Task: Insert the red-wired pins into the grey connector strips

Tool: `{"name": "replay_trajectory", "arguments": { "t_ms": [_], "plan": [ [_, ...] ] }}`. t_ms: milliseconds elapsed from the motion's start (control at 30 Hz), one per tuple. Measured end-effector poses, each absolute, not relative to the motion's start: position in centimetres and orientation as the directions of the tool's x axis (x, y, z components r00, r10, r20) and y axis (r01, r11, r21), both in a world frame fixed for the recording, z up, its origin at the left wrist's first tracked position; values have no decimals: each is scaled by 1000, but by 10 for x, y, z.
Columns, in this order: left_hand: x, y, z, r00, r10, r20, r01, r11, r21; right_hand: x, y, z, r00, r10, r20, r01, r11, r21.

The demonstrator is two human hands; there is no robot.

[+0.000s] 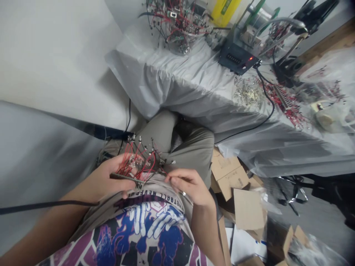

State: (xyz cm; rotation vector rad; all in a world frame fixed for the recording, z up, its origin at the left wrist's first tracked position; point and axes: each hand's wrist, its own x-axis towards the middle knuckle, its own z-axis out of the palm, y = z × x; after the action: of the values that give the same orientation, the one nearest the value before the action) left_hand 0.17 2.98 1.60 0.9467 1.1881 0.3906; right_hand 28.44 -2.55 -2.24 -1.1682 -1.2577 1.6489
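My left hand [118, 175] is closed around a narrow slotted strip [127, 178], held low over my lap. A bundle of thin red and black wires [144, 162] fans out above the strip, with small metal parts at several wire ends. To the right of the bundle is my right hand [188, 184], its thumb and index finger pinched together. A thin dark wire seems to run from the bundle to these fingertips, though its end is too small to see clearly.
A table under a grey plastic sheet [172, 77] bears a heap of wired parts [180, 26], a dark box with a red light [238, 55], a wire spool [263, 16] and another slotted strip [283, 98]. A black cable [266, 118] hangs over its edge. Cardboard [248, 208] lies at the lower right.
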Motion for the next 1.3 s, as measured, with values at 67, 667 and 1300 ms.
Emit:
{"name": "replay_trajectory", "arguments": {
  "t_ms": [67, 667, 1300],
  "plan": [
    [-1, 33, 13, 408, 684, -605, 220, 569, 792, 288, -27, -20, -320, 931, -174, -9, -187, -982],
    [-2, 27, -22, 591, 559, -582, 24, 709, 705, 257, -15, -71, -206, 958, -199, 75, -188, -979],
    [-13, 43, -2, 639, 503, -581, 172, 644, 746, 252, -13, -55, 19, 933, -359, -443, -314, -840]
  ]
}}
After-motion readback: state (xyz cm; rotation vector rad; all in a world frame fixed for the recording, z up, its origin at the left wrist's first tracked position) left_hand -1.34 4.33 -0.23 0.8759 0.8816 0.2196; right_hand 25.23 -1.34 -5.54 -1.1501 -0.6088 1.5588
